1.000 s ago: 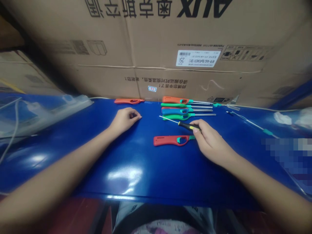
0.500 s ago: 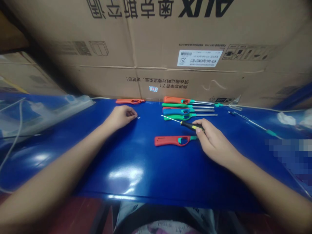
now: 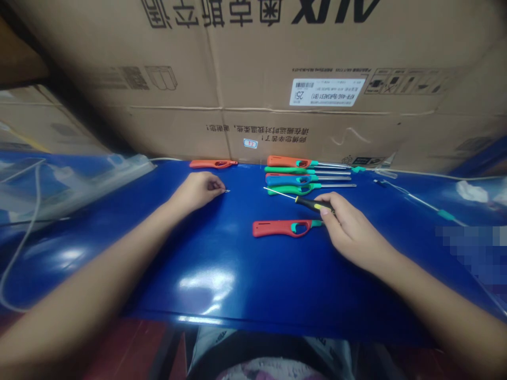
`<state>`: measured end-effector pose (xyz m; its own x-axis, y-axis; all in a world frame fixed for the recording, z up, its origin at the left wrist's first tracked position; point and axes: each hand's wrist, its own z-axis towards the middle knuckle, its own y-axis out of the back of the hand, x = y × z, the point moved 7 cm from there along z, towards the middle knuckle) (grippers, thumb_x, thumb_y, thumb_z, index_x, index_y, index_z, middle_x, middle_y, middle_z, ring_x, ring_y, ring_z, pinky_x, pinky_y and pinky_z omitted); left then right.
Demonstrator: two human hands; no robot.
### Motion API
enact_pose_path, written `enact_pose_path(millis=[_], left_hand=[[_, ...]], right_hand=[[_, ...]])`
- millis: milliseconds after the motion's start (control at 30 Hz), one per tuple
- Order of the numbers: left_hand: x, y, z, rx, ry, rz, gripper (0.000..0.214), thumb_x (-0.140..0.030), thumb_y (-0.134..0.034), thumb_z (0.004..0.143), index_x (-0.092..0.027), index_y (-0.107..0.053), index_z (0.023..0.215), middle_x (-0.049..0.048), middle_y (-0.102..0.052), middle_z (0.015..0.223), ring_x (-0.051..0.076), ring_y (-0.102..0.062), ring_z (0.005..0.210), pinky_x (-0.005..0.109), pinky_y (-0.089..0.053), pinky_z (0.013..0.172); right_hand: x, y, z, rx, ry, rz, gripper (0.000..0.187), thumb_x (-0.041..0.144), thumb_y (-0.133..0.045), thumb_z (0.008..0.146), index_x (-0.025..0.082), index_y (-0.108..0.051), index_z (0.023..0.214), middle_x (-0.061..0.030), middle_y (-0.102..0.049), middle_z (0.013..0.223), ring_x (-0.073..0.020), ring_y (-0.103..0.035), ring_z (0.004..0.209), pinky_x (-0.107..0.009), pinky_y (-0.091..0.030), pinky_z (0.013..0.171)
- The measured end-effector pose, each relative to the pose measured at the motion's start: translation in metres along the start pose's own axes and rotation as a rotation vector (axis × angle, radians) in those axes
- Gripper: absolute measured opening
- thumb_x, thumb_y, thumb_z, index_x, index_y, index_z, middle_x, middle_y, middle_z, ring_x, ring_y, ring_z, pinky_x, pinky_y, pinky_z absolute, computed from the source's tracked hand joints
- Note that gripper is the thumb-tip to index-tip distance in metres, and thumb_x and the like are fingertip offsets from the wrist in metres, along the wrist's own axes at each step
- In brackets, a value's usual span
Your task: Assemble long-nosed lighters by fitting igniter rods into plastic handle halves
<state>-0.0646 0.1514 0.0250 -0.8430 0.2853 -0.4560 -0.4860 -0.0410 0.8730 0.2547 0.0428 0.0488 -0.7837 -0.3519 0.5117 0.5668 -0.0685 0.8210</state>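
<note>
My left hand (image 3: 200, 190) is closed in a pinch low over the blue table, its fingertips at some tiny silver pieces (image 3: 227, 191) that look like small screws. In my right hand (image 3: 346, 224) is a screwdriver (image 3: 307, 203) with a black and yellow handle, its thin shaft pointing left above the table. Below the screwdriver lies a red gas lighter (image 3: 273, 228) with a teal trigger; my right hand hides its right end. Behind it, several long-nosed lighters lie in a stack of rows, among them a green one (image 3: 282, 190), a blue one (image 3: 291, 180) and an orange one (image 3: 283, 161).
An orange lighter shell (image 3: 209, 164) lies against the large cardboard box (image 3: 253, 58) at the back. Clear plastic bags and a white cable (image 3: 37, 211) are at the left. A metal lighter tube (image 3: 420, 200) and white crumpled tissue (image 3: 471, 191) lie at the right.
My left fingertips have shifted slightly right, onto the tiny silver pieces. My right hand holds the screwdriver almost as before.
</note>
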Motion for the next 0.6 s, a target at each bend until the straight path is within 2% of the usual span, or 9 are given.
enact_pose_path(millis=[600], left_hand=[[-0.0024, -0.0015, -0.0006, -0.005, -0.032, 0.008, 0.017, -0.034, -0.068, 0.078, -0.021, -0.078, 0.084, 0.0050, -0.077, 0.086, 0.020, -0.067, 0.077, 0.031, -0.050, 0.073]], right_hand=[[-0.0009, -0.0001, -0.0003, 0.008, -0.005, 0.001, 0.026, 0.035, -0.036, 0.102, 0.020, -0.055, 0.112, -0.0058, -0.061, 0.085, -0.0199, -0.056, 0.067, -0.033, -0.042, 0.062]])
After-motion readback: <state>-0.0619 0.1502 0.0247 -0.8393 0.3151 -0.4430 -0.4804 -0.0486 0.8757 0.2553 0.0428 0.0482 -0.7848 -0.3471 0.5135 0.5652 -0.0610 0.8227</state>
